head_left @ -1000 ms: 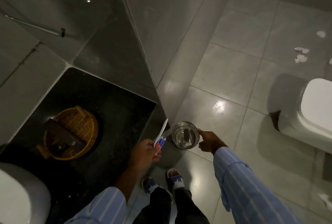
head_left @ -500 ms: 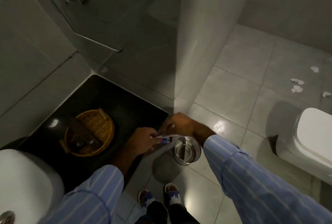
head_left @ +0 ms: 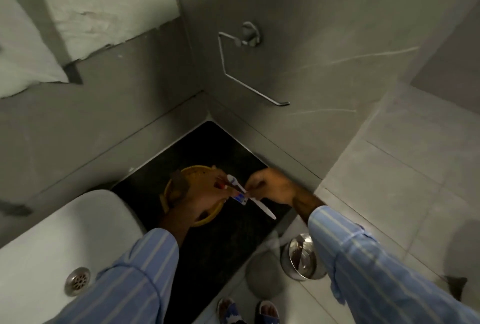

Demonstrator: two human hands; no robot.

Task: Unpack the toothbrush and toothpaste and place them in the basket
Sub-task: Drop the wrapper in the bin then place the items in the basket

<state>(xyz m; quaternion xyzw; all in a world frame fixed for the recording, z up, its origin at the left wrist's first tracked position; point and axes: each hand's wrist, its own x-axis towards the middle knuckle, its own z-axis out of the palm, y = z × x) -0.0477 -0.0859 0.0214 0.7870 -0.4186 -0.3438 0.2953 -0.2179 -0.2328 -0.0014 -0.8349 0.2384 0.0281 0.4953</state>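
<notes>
A dim grey-tiled bathroom corner, seen from the head: a black tabletop (head_left: 228, 235) carries the wicker basket (head_left: 179, 183) beside the white sink (head_left: 65, 240). Both hands have come up from the steel bin (head_left: 302, 258) to above the basket. The left hand (head_left: 205, 193) fingers clasp the toothpaste (head_left: 241, 198); the right hand (head_left: 272, 188) fingers pinch the toothbrush (head_left: 259, 204), apparently freeing it; nothing new is in the basket yet.

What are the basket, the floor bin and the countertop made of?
Basket: woven wicker or cane by the look, yellow-brown, matte. Bin: polished metal, probably stainless steel, with mirror-like glints. Countertop: dark speckled stone, possibly granite, with a slight sheen.
</notes>
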